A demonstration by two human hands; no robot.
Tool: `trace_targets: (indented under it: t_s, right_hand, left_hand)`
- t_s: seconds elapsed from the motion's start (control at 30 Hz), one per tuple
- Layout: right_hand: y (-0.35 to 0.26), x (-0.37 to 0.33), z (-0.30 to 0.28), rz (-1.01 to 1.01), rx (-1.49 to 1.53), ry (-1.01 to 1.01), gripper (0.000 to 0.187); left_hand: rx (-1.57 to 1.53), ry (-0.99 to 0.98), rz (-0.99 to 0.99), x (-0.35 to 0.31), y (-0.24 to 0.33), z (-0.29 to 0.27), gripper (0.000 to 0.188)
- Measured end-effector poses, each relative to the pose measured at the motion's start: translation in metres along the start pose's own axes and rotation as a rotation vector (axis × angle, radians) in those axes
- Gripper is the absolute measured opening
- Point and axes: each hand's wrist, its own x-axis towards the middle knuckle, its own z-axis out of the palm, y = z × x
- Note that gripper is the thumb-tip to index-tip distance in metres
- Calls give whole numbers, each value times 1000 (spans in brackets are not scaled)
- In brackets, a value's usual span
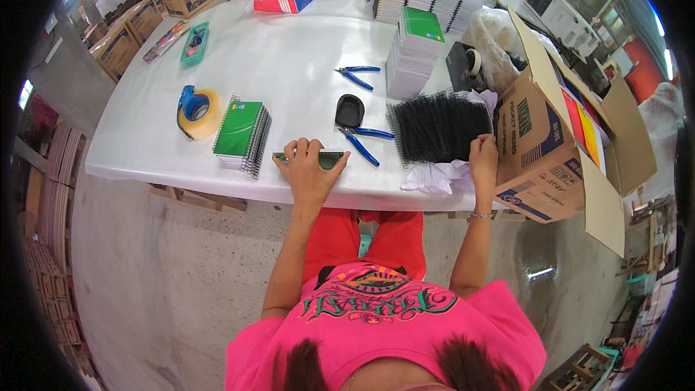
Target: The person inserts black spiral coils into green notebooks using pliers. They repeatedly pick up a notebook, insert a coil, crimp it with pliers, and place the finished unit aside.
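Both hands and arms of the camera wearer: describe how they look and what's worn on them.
The left hand and right hand are bare, without gloves. A thin, silvery bracelet circles the right wrist; nothing shows on the left one. The bright pink shirt has short sleeves, leaving the forearms uncovered. Any rings would be too small to tell.

Tabletop brightly lit, soft glare spread across it; light reflected in streak on floor. Edges bowed, corners blacked out.
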Motion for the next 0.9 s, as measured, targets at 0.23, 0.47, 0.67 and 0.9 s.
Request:
trace_targets:
  t_s: [0.23, 0.47, 0.67, 0.9]
  right_hand:
    - [-38, 7, -26, 231, 927, -151, 15]
    - [-92, -8, -43, 113, 1217, -289, 14]
    - [-145, -33, -22, -77, 1108, -749, 15]
    - [-177, -74, 37, -229, 659, -682, 24]
  left_hand:
    - [-37, 11, -2, 1, -2, 2, 46]
    - [-102, 2, 19, 3, -3, 0, 38]
    - [-215, -88, 18, 6, -10, -7, 39]
    - [-257, -174, 34, 10, -16, -14, 37]
